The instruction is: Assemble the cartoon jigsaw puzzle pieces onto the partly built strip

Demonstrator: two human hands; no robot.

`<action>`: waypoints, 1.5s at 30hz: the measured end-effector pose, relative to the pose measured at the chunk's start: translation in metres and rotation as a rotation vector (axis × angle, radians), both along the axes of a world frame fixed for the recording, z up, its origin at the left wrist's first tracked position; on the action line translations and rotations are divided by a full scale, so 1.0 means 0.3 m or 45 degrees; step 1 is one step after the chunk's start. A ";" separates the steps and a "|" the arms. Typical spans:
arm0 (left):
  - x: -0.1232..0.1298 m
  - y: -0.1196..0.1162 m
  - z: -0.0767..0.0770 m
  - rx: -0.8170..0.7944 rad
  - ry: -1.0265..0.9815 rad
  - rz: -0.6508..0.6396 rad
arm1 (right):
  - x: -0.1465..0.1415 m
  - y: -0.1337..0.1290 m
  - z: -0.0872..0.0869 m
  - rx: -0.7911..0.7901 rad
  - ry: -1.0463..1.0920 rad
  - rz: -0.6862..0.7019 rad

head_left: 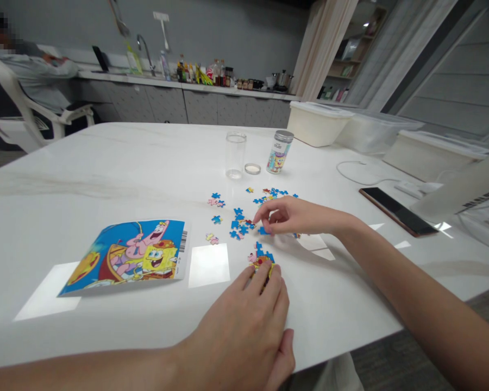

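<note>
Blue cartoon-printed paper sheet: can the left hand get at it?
Probably yes: the left hand rests on multicoloured puzzle pieces, but nothing visible blocks the white tabletop between it and the sheet.

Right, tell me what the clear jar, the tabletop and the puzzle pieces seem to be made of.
Clear jar: glossy, see-through plastic or glass; the look leaves that open.
Tabletop: polished stone or a stone-look surface, judging by faint veining and bright window-like reflections.
Puzzle pieces: probably printed cardboard, being thin, flat and brightly coloured; their finish is too small to judge.

Scattered puzzle pieces (pixel 237 224), some apparently interlocked
</note>
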State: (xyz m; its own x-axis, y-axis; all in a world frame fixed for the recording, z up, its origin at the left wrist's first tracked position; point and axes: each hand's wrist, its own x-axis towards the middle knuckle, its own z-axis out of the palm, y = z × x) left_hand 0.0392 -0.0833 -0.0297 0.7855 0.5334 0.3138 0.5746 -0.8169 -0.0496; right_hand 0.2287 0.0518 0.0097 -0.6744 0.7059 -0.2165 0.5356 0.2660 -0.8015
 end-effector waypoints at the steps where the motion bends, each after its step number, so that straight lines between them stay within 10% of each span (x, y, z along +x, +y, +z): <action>1: 0.000 0.000 -0.001 0.012 -0.001 -0.002 | 0.002 0.006 0.001 0.027 0.043 -0.084; 8: -0.003 0.006 -0.014 0.015 0.030 -0.016 | 0.057 0.093 -0.016 0.305 0.286 -0.681; 18: -0.005 0.021 -0.029 0.069 -0.032 -0.035 | 0.021 0.067 -0.031 0.196 0.215 -0.264; 29: -0.019 0.040 -0.061 0.146 0.061 -0.108 | 0.130 0.147 -0.027 0.981 -0.123 -0.847; 39: -0.034 0.081 -0.080 0.039 0.200 -0.132 | 0.201 0.191 -0.051 0.899 -0.407 -0.945; 45: -0.049 0.052 -0.174 0.317 0.155 -0.240 | 0.229 0.210 -0.073 0.827 -0.560 -0.917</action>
State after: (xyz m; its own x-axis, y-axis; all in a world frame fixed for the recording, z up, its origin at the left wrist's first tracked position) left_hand 0.0246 -0.0678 -0.0820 0.9027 0.2942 0.3140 0.3924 -0.8624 -0.3199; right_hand 0.2973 0.1149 -0.0121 -0.0060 0.9750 0.2222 0.9449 0.0783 -0.3178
